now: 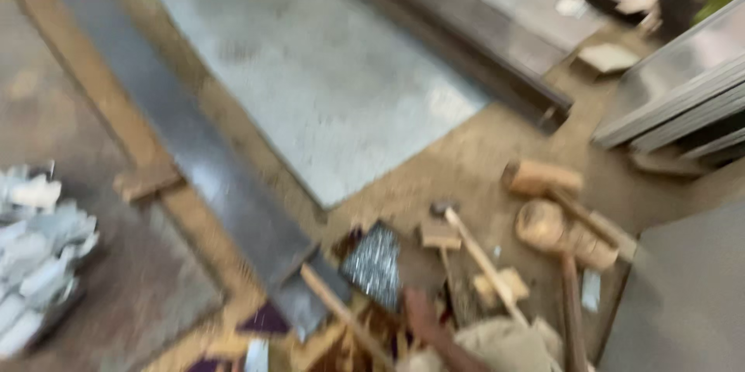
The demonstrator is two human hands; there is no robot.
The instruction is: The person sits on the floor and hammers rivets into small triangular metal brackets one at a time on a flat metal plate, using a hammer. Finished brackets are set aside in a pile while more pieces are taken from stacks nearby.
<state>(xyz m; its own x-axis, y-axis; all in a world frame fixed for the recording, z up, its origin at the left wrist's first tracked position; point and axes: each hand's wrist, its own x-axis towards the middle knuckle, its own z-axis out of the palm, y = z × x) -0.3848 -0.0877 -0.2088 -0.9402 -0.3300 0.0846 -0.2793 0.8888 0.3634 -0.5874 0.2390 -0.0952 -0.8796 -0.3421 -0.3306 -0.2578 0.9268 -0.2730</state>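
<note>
Hands are out of the blurred view, so their state cannot be told. Wooden mallets point(552, 209) and a hammer point(473, 252) lie untouched on the dirt floor point(458, 162) at five o'clock; a galvanised sheet point(310, 69) lies flat at twelve o'clock.

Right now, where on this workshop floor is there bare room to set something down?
The metal sheet is bare, bordered by the dark bar and the steel beam. Dirt floor below its corner is open too. Crowded: mallets, hammers and scraps bottom centre; metal offcuts at left.
</note>
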